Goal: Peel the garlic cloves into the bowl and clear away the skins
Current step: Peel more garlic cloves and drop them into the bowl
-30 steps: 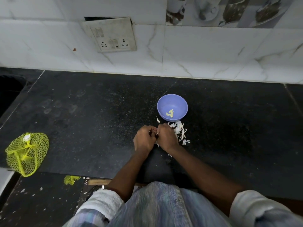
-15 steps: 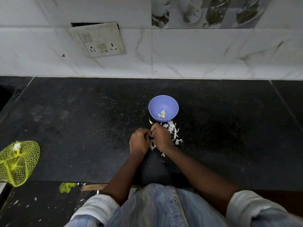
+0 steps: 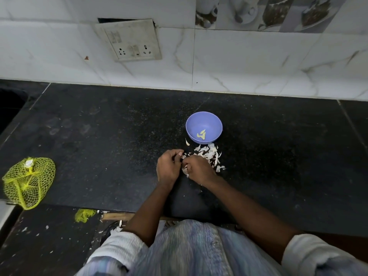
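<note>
No legible text (anywhere visible)

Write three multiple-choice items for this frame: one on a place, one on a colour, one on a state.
1. The garlic skins lie:
A. in the bowl
B. on the counter just in front of the bowl
C. inside the yellow net

2. The bowl is:
A. purple
B. red
C. white

3. The left hand and right hand are:
A. flat on the counter
B. far apart
C. curled close together over the skins

Answers: B, white flakes sit on the dark counter; A, its rim and wall show purple; C, the fingers meet.
</note>
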